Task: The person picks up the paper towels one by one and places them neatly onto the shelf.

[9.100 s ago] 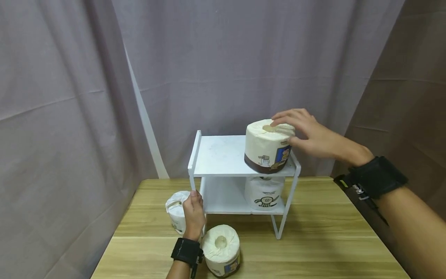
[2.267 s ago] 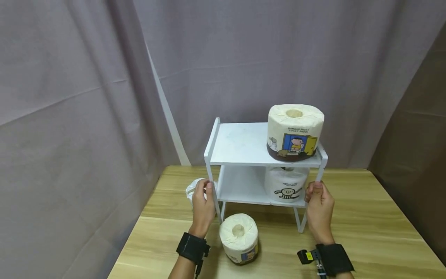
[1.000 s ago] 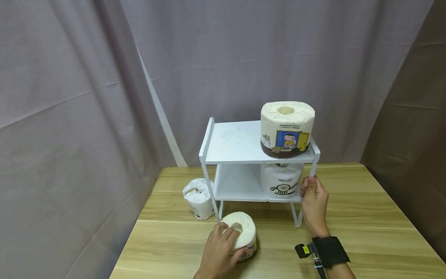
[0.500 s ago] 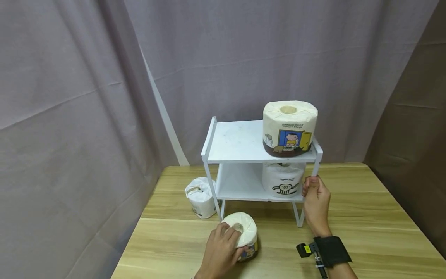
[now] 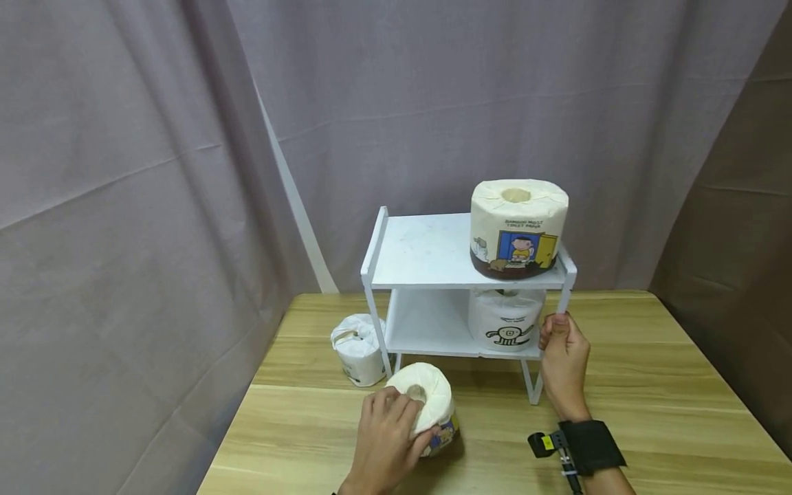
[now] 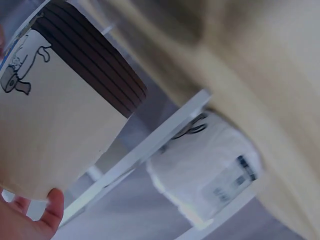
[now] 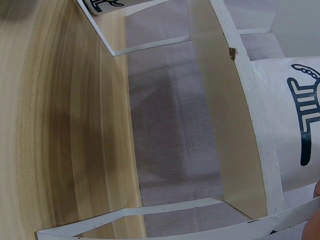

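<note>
My left hand [image 5: 386, 436] grips a cream-wrapped toilet roll [image 5: 433, 385] in front of the shelf, fingers at its core hole and thumb on its side. The roll leans toward the hand; in the left wrist view its dark brown striped band [image 6: 95, 55] shows. With curled fingers my right hand [image 5: 564, 361] holds the right front leg of a white two-tier shelf [image 5: 427, 251]. Another cream toilet roll [image 5: 518, 227], with a cartoon print, stands at the right on the upper tier. Below it, a white toilet roll [image 5: 504, 323] with a dog drawing stands on the lower tier.
A smaller-looking white toilet roll [image 5: 360, 350] stands on the wooden table [image 5: 278, 426] left of the shelf, partly behind its left leg. Grey curtains [image 5: 433, 103] hang behind the table. A black strap [image 5: 590, 447] with a small camera is on the right wrist.
Earlier the right hand left the top roll and took the shelf's right leg. The left hand let go of the left leg and grasped the front roll, which has now tipped and risen slightly.
</note>
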The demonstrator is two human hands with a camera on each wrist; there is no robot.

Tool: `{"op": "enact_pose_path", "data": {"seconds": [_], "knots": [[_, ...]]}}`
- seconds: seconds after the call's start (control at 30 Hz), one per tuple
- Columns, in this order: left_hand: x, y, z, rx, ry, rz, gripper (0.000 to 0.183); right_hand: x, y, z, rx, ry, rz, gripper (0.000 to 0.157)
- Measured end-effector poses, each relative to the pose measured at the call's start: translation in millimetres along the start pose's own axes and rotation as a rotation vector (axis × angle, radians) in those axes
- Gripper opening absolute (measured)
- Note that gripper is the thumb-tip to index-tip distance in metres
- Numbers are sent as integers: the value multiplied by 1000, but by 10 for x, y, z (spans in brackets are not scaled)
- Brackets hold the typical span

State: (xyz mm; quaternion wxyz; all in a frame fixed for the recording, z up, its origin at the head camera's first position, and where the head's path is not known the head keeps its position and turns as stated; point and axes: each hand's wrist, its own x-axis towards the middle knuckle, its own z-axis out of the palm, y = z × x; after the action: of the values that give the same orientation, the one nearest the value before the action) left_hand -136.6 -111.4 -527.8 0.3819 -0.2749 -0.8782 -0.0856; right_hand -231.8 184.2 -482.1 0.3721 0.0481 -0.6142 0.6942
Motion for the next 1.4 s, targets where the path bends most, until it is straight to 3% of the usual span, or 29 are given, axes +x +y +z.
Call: {"op": "enact_pose_path", "data": {"seconds": [0.27,0.47,0.63,0.77,0.87,1.1,1.4], "knots": [[307,46,-174,-15,185,18,40,12,-23,-27,-22,5,-7,48],[551,55,-254,-32,233,-15,40,25,-26,-37,-49,14,-3,48],[711,52,-301,-11,266,-33,41,23,-14,-7,-5,10,-6,52],[839,43,-320,33,279,-48,43,26,-19,29,12,4,-18,56],[929,32,-312,62,283,-58,44,23,-26,35,-39,7,-22,57],[1100,22,-227,136,297,-94,45,-8,-29,23,-67,-8,-15,55],[1305,30,-69,233,223,-148,46,-9,-45,-6,-86,-5,-17,48]]}}
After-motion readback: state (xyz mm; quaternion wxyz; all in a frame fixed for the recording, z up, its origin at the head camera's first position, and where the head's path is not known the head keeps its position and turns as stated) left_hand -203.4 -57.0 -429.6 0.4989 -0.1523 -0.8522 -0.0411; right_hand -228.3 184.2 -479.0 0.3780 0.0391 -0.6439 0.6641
